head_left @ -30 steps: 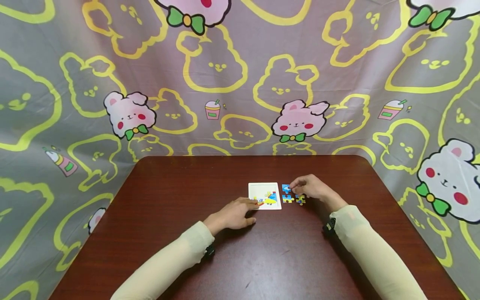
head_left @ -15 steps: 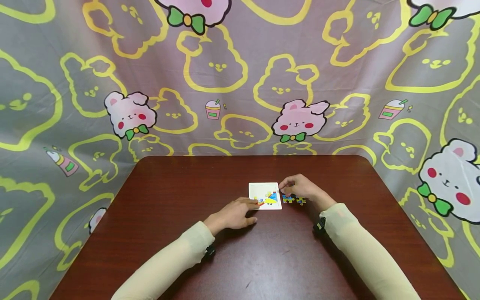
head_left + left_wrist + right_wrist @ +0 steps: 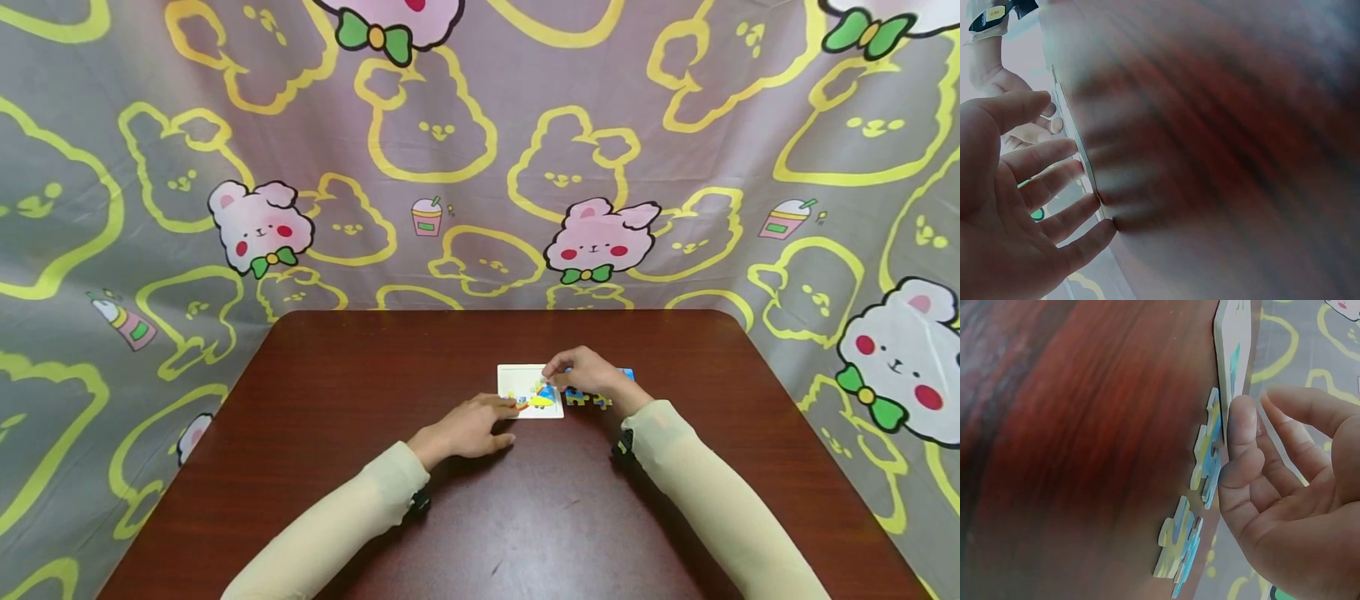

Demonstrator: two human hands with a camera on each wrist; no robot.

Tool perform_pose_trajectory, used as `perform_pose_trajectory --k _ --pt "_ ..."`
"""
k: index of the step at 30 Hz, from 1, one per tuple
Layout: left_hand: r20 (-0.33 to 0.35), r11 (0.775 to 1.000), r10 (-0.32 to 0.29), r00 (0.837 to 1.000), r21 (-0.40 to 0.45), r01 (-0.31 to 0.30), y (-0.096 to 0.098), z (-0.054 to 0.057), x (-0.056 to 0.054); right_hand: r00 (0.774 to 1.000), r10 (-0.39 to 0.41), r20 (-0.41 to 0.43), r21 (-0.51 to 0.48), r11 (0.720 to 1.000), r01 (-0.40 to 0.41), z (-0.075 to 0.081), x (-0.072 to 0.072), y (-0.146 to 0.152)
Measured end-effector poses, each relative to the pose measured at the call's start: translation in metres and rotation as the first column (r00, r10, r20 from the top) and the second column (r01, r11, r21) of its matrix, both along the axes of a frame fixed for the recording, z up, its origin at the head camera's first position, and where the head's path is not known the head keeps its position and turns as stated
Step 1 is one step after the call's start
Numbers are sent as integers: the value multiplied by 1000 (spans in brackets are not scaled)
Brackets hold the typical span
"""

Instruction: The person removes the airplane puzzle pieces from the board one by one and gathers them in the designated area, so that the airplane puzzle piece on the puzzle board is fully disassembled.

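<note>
A white square puzzle tray (image 3: 516, 379) lies flat on the table, with colourful fitted pieces (image 3: 542, 402) along its near part. My left hand (image 3: 474, 427) rests its extended fingers on the tray's left edge. In the left wrist view those fingers (image 3: 1054, 187) are spread along the rim. Over the tray's right side, my right hand (image 3: 588, 372) holds thumb and fingertips together, pinching a puzzle piece that the fingers mostly hide. Several loose jigsaw pieces (image 3: 577, 400), yellow and blue, lie right of the tray under that hand; the right wrist view shows these pieces (image 3: 1176, 540) flat.
The brown wooden table (image 3: 480, 508) has rounded far corners. A grey curtain (image 3: 502, 158) printed with cartoon animals hangs behind it and along both sides. Dark bands (image 3: 624, 444) sit at the wrists, by the pale sleeves (image 3: 720, 492).
My right hand has moved left from the loose pieces to over the tray's right side, uncovering a blue piece behind its wrist. My left hand has stayed on the tray.
</note>
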State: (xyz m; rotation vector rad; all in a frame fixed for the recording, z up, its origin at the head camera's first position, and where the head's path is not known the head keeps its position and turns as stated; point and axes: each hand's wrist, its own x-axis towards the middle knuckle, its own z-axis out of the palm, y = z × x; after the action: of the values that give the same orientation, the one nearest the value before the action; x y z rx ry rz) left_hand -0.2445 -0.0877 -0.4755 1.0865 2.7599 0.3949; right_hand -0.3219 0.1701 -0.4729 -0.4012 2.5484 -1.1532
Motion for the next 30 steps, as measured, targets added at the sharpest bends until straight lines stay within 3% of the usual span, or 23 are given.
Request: perform_pose_trajectory --k 15,30 --pt "2 1000 5 1000 -6 -5 0 0 0 999 25 -34 56 998 -23 -1 -3 -5" --pt "2 1000 10 1000 -9 -10 0 -1 0 1000 -8 -30 22 1000 8 -3 -6 -7"
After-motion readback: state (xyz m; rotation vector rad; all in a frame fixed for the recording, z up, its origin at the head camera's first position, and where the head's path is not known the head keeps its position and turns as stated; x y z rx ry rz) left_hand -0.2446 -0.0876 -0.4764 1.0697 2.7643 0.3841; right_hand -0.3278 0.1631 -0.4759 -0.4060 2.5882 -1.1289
